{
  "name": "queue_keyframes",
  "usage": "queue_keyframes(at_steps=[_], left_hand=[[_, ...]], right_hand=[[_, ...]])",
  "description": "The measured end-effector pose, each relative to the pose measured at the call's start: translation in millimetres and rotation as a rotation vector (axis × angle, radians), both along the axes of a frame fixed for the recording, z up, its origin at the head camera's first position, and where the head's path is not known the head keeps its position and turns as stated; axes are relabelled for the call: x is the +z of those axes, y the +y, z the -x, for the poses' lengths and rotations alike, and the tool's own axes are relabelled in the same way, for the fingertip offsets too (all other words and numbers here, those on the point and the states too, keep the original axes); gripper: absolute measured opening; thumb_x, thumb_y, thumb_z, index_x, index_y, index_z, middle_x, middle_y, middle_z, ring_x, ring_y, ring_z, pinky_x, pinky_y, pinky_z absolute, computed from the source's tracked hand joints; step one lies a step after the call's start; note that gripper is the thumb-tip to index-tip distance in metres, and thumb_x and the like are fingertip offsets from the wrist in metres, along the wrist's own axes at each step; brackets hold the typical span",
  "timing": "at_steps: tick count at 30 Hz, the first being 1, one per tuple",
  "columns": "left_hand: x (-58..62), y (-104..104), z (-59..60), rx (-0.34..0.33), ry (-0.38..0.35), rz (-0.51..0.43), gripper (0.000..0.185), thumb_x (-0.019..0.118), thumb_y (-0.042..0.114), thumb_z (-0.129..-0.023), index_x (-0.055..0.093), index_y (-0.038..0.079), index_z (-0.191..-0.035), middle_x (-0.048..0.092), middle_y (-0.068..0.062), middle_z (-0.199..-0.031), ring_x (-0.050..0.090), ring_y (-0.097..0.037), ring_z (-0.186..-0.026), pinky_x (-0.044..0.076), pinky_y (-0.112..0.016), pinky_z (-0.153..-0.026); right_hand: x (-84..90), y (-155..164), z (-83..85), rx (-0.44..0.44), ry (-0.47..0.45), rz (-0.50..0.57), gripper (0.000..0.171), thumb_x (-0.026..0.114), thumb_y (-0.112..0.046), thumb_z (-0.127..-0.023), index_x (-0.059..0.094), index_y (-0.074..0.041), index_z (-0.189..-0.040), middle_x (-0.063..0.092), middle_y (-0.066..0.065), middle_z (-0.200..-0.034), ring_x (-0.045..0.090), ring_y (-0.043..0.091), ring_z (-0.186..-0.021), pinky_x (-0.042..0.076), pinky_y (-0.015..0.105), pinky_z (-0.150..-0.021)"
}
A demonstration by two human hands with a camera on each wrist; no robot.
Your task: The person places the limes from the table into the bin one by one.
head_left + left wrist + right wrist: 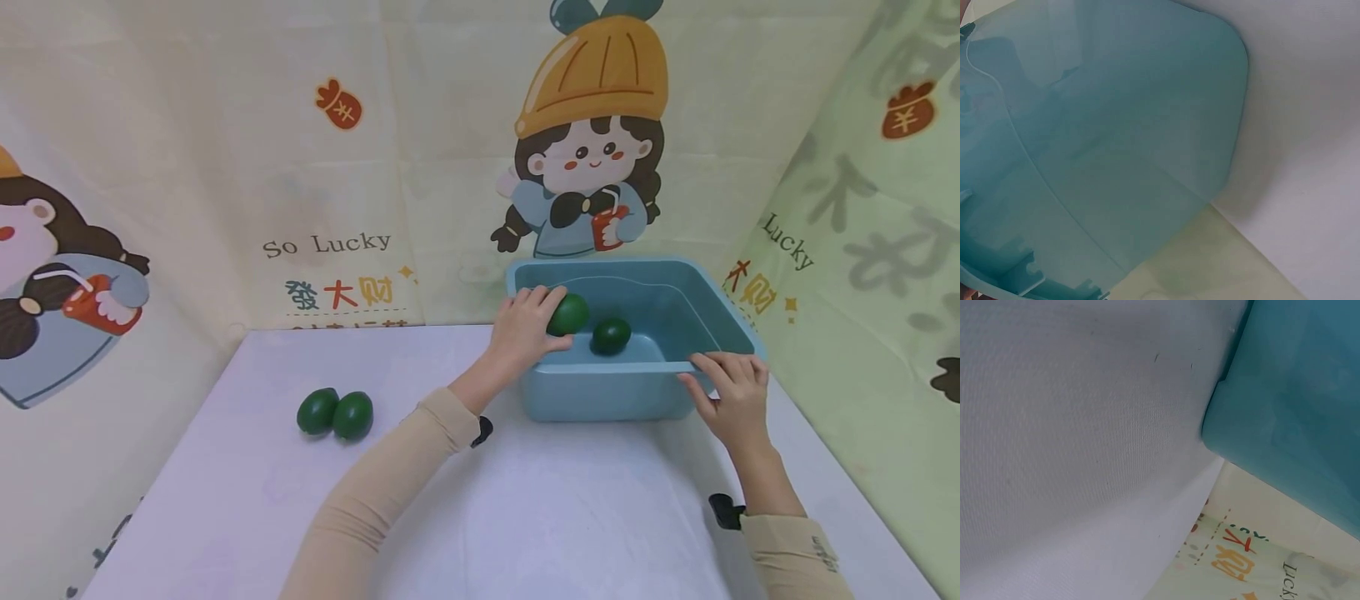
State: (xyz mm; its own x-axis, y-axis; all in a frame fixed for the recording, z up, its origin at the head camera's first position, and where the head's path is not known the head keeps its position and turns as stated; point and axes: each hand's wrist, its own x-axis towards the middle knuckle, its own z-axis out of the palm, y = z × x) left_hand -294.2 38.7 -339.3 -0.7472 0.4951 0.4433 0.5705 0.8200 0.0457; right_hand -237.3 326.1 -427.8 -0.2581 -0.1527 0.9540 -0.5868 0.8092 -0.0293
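My left hand point(522, 327) holds a dark green oval fruit point(568, 314) over the left part of the blue plastic bin point(600, 394). A second green fruit point(611, 336) lies on the bin's floor. With my right hand point(733, 395) I grip the bin's front rim near its right corner, fingers over the edge and thumb against the outer wall. In the left wrist view the bin's wall point(1147, 112) fills much of the picture. An outer corner of the bin point(1297, 425) shows in the right wrist view. Neither wrist view shows the fruit clearly.
Two more green fruits, a left one point(318, 412) and a right one point(353, 417), lie side by side on the white table point(217, 500). A printed cloth wall point(450, 167) rises behind the bin, and another point(885, 292) stands close on its right.
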Motion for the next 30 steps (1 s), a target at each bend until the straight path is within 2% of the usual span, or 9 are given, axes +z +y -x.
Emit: queue_keyframes(at_steps=[15,30], left_hand=[[-2.3,14,-2.0,0.008,0.003,0.051,0.064,0.059,0.053,-0.080,0.044,0.020,-0.133,0.055,0.001,-0.116,0.049,-0.017,-0.098,0.042,-0.030,-0.076],[-1.5,22,0.8,0.032,-0.051,0.131,0.068,0.058,0.057,-0.079,0.041,0.022,-0.135,0.052,0.001,-0.122,0.047,-0.017,-0.103,0.041,-0.033,-0.081]], right_hand=[[-6.3,1,-1.2,0.004,0.015,0.017,0.048,0.053,-0.046,-0.088,0.063,0.001,-0.084,0.057,0.020,-0.078,0.047,0.038,-0.073,0.024,0.054,-0.072],[-5.0,0,-2.0,0.003,0.016,0.018,0.049,0.053,-0.046,-0.088,0.063,0.001,-0.084,0.056,0.020,-0.078,0.047,0.039,-0.073,0.024,0.054,-0.072]])
